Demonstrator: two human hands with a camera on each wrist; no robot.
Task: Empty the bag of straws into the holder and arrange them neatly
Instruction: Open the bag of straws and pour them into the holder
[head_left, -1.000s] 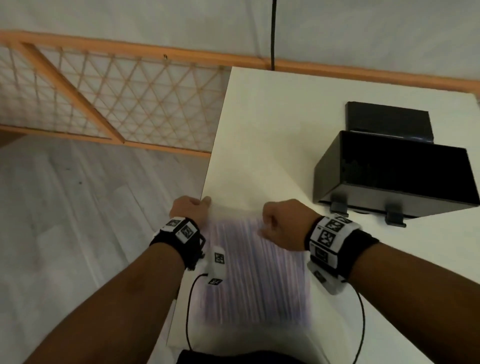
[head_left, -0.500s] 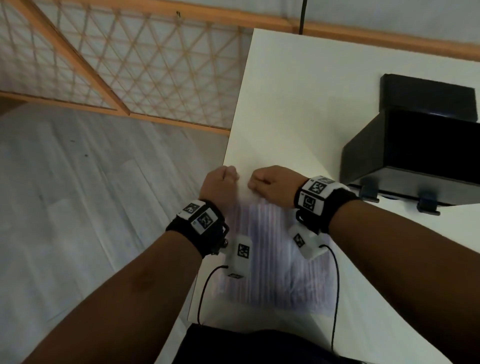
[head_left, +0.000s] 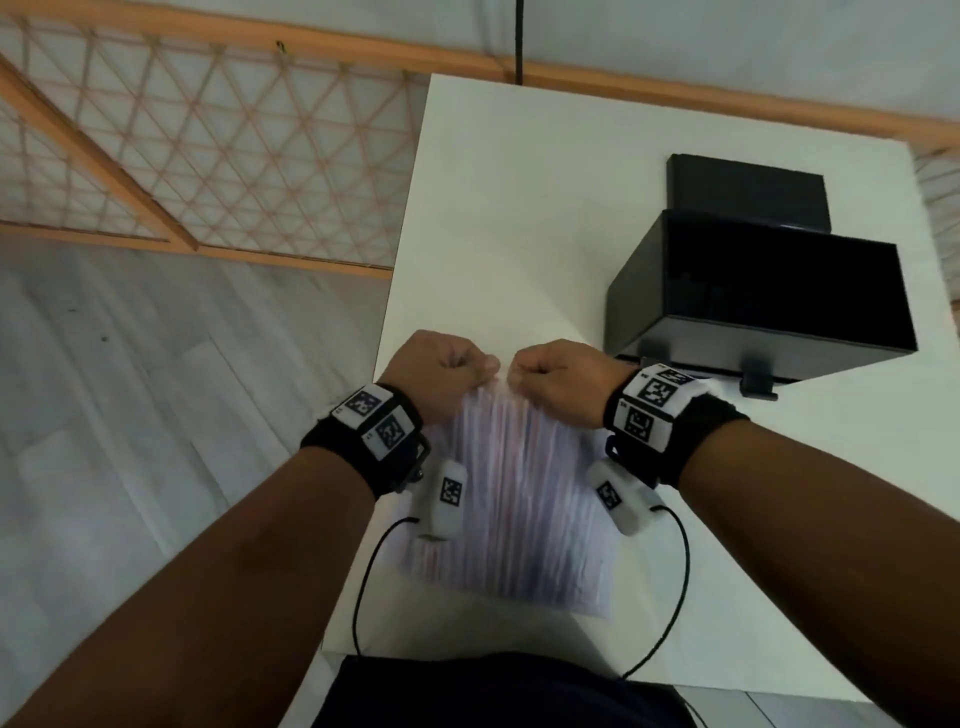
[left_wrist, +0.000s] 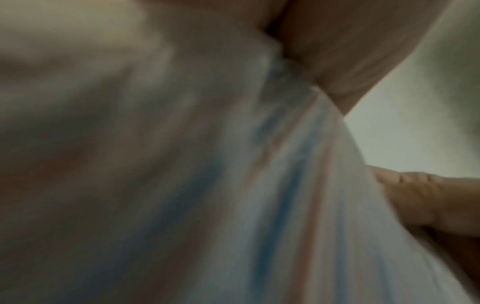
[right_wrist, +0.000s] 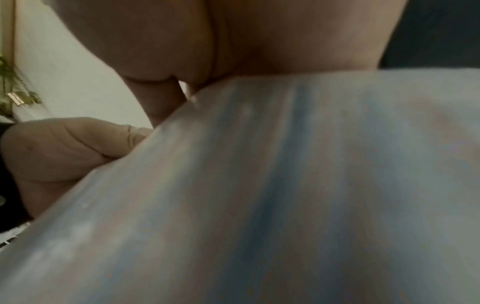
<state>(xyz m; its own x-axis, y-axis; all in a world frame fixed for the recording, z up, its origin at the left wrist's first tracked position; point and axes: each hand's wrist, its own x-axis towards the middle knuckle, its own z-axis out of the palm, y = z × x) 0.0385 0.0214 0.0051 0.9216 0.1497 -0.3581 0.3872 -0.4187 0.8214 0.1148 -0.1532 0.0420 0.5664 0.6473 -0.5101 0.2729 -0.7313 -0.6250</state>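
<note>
A: Pinching the top edge of the bag (head_left: 511, 499) with both fists, knuckles nearly touching at its middle — is that how you read it?

B: Yes. The left hand (head_left: 441, 376) and right hand (head_left: 558, 376) each have fingers curled tight on the plastic, thumbs pressed against it. The wrist views are blurred, but they show the film gathered under each thumb

A: So which step is this?

B: Opening the bag, I'd say. It looks sealed along the top, and the grip is the kind you use to tear or pull a seam apart. Nothing has gone into the holder (head_left: 763, 306) yet

A: Where does the bag sit?

B: Held up over the near edge of the table (head_left: 509, 218), hanging from the fists towards the person. The straws (head_left: 519, 545) lie lengthwise inside, pale with red and blue stripes. The holder stands on the table to the right, apart from the bag, its open face looking dark

A: And next?

B: Pulling the fists apart, firmly but with control. A sudden rip could scatter straws over the table edge onto the floor. Then tip the open end towards the holder
</note>
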